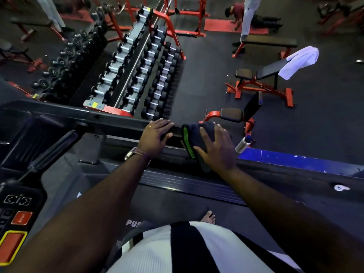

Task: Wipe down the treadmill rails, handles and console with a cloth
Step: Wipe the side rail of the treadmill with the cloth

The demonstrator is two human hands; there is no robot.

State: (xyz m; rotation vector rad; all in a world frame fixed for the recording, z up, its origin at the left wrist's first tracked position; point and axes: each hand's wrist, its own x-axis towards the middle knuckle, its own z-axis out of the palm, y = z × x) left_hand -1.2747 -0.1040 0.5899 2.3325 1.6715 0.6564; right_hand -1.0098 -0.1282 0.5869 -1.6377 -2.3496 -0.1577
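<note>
A black treadmill handrail (110, 117) runs from the console at the left to its end near the middle of the view. My left hand (152, 137) rests on the rail near that end, fingers curled over its top and thumb below. Just to the right, a dark cloth (194, 133) with a green stripe is draped over the rail's end. My right hand (215, 149) lies on the cloth with fingers spread and pressing it down. The console (16, 211), with orange stop buttons, sits at the lower left.
The treadmill belt (177, 205) and my bare foot (208, 217) are below. A steel bottle (243, 145) stands beside the rail's end. A dumbbell rack (137, 71), red benches (260, 83) with a white towel (299, 62), and a person (235, 13) far back fill the gym floor.
</note>
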